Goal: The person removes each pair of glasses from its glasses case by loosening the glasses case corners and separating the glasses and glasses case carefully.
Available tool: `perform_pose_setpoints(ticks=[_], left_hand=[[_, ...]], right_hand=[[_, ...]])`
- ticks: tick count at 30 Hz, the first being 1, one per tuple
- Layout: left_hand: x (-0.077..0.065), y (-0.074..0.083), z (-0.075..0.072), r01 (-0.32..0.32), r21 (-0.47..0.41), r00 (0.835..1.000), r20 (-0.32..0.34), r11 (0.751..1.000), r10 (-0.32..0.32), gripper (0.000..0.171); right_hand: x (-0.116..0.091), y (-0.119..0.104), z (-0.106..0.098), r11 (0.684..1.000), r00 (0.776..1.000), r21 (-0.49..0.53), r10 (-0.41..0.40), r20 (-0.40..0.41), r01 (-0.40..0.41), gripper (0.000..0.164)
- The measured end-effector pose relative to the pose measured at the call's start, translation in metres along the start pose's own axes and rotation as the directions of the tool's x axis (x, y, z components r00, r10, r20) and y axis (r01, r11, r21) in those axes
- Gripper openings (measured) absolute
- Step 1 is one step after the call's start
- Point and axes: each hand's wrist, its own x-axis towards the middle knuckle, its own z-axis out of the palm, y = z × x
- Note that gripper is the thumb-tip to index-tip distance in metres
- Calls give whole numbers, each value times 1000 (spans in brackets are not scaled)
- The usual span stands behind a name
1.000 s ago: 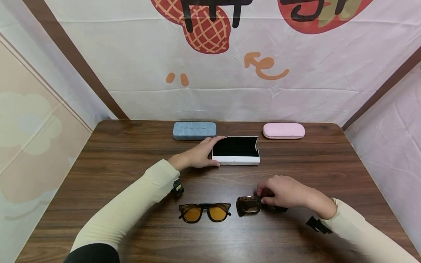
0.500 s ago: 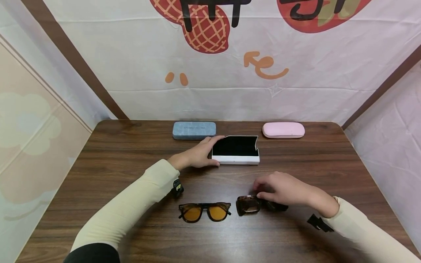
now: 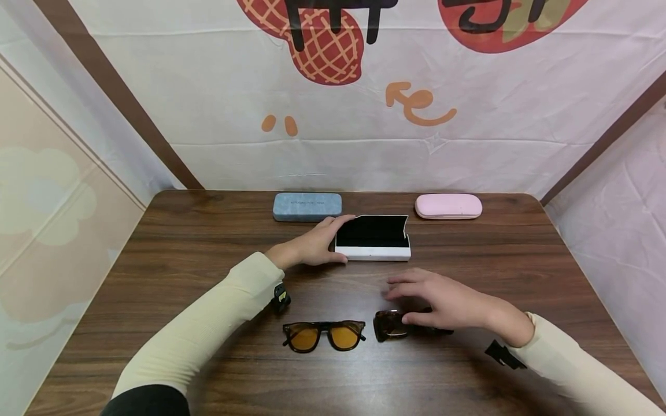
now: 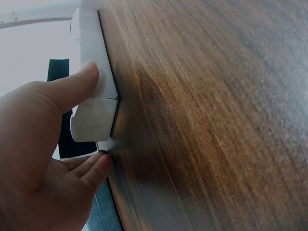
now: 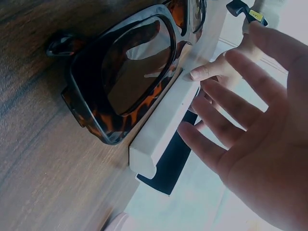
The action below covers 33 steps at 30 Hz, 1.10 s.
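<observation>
My left hand (image 3: 314,245) holds the left end of a white glasses case (image 3: 372,253), its black-lined lid raised. In the left wrist view the thumb (image 4: 89,79) presses the case's front wall while the fingertips (image 4: 98,168) bend round behind its end. Tortoiseshell sunglasses (image 3: 387,326) lie on the table below my right hand (image 3: 452,300), which partly hides them in the head view. From the right wrist, that hand's fingers appear spread and loosely extended, with nothing between them, and the sunglasses (image 5: 115,122) show a dark lens and thick mottled frame.
Black-framed sunglasses with amber lenses (image 3: 304,338) lie left of the tortoiseshell pair. Along the table's back edge stand a blue glasses case (image 3: 307,208) and a pink glasses case (image 3: 448,207). Behind the wooden table (image 3: 218,225) hangs a printed cloth (image 3: 229,86).
My right hand has let go of the tortoiseshell sunglasses, and its fingers have spread and shifted left and slightly back over them. The left hand and the white case have stayed still.
</observation>
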Motion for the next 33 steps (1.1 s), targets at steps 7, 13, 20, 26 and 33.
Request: perform_pose_setpoints(ticks=[7, 13, 20, 26, 33], left_hand=[[1, -1, 0, 7, 7, 1000, -2, 1000, -7, 97], [2, -2, 1, -3, 12, 1000, -10, 1000, 3, 96], [1, -1, 1, 4, 9, 1000, -10, 1000, -4, 96], [1, -1, 2, -9, 13, 1000, -14, 1000, 9, 96], [2, -2, 2, -23, 9, 1000, -18, 1000, 23, 96]], right_hand=[[-1, 1, 2, 998, 998, 9, -61, -20, 62, 67], [-1, -3, 2, 999, 999, 10, -40, -26, 40, 84], [0, -3, 0, 1000, 999, -4, -20, -29, 20, 95], [1, -1, 0, 1000, 1000, -25, -4, -21, 4, 99], [4, 3, -5, 999, 1000, -35, 15, -27, -16, 99]])
